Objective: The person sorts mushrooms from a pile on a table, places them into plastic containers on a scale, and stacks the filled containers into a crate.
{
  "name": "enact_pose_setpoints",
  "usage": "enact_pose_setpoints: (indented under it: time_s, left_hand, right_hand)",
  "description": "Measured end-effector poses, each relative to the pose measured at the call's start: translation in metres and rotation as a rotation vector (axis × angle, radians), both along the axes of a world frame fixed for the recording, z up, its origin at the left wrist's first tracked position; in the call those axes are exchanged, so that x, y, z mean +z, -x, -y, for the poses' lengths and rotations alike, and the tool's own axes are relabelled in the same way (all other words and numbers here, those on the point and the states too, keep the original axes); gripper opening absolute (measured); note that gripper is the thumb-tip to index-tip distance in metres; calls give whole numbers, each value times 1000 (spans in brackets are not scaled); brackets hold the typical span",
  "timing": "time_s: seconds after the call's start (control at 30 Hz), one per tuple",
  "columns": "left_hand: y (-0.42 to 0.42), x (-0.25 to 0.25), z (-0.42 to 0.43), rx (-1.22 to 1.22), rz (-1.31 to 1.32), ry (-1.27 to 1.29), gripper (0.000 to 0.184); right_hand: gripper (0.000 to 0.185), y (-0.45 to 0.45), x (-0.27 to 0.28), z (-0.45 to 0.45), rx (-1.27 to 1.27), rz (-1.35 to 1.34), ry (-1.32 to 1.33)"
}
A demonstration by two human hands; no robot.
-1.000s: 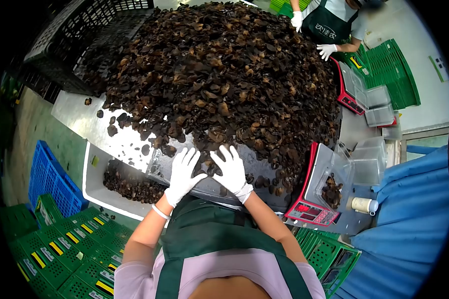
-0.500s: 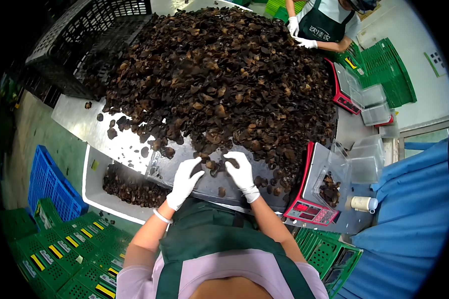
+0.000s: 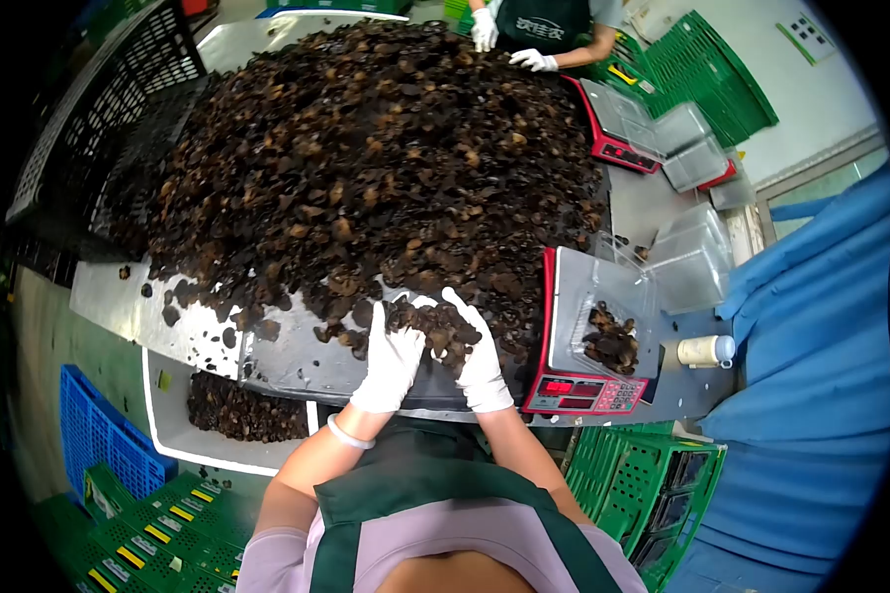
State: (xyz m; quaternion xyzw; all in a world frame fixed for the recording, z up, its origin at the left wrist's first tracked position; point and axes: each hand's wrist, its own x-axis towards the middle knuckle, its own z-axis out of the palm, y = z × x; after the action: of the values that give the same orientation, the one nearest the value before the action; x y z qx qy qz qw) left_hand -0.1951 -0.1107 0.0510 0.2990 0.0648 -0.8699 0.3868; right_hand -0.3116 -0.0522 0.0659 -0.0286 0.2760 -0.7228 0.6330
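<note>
A large heap of dark brown wood ear mushrooms point(image 3: 366, 158) covers most of the metal table. At its near edge, my white-gloved left hand point(image 3: 394, 361) and right hand point(image 3: 480, 361) cup a clump of wood ear mushrooms point(image 3: 437, 328) between them. The fingers curl around the clump from both sides, and some fingertips are hidden behind it. Right of my right hand stands a red digital scale point(image 3: 583, 393), its display lit. On the scale lies a clear plastic box point(image 3: 618, 296) with a small portion of mushrooms in it.
Clear boxes point(image 3: 690, 252) and a white bottle point(image 3: 704, 351) stand at right. Across the table, a co-worker's gloved hands point(image 3: 532, 59) are near the heap and another scale point(image 3: 628, 155). A black crate point(image 3: 99, 128) lies left; a white bin point(image 3: 158, 420) of mushrooms sits below.
My hands have gathered a clump of mushrooms and now hold it between them; before, they were apart at the heap's edge. The view has shifted, moving table and scales leftward in the picture.
</note>
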Motion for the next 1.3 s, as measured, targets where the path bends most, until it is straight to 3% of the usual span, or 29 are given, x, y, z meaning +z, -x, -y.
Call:
enact_pose_setpoints:
  time_s: [0.13, 0.37, 0.4, 0.43, 0.5, 0.63, 0.67, 0.7, 0.77, 0.83, 0.9, 1.0, 1.1, 1.17, 1.23, 1.27, 1.3]
  left_hand:
    - [37, 24, -14, 37, -64, 70, 45]
    - [109, 76, -39, -56, -296, 33, 51]
    - [118, 77, -43, -79, -323, 55, 50]
    - [129, 81, -48, -94, -326, 56, 50]
    - [150, 87, -56, -150, -334, 84, 51]
    - [191, 79, -76, -216, -279, 255, 50]
    - [200, 79, -81, -274, -191, 336, 49]
    - [209, 89, -88, -271, -94, 405, 42]
    - [223, 69, -94, -411, 321, 880, 33]
    - [230, 55, -99, -319, 702, 1417, 31]
    - [229, 63, -102, -232, 918, 1737, 27]
    - [229, 59, -104, -251, 863, 1666, 25]
    - [227, 61, -106, -264, 716, 1428, 30]
    - [222, 64, -104, -233, 764, 1469, 40]
    - [210, 56, -97, -308, 850, 1337, 40]
    - [202, 67, -98, -201, 682, 1163, 39]
    - [187, 84, -96, -151, 782, 1294, 38]
  right_hand:
    - [50, 28, 8, -15, -76, 233, 107]
    - [49, 114, 47, -71, -237, 85, 165]
    - [48, 132, 59, -80, -200, 194, 272]
    - [47, 146, 73, -93, -301, 192, 172]
    - [47, 178, 88, -113, -422, 13, 109]
    - [43, 231, 99, -148, -478, -751, 47]
    - [45, 244, 100, -154, -446, -1015, 13]
    - [45, 249, 97, -157, -449, -1012, 12]
    - [61, 256, 94, -162, -310, -1434, -99]
    - [82, 254, 89, -162, -265, -1391, -134]
    - [87, 252, 85, -160, -267, -1339, -56]
    - [89, 253, 85, -161, -296, -1227, -30]
    - [86, 261, 76, -162, -327, -1088, 24]
    - [83, 269, 73, -166, -434, -1046, 40]
    - [75, 279, 73, -173, -519, -1055, 40]
    - [70, 281, 79, -178, -579, -1069, -7]
    - [66, 281, 87, -185, -639, -1081, -57]
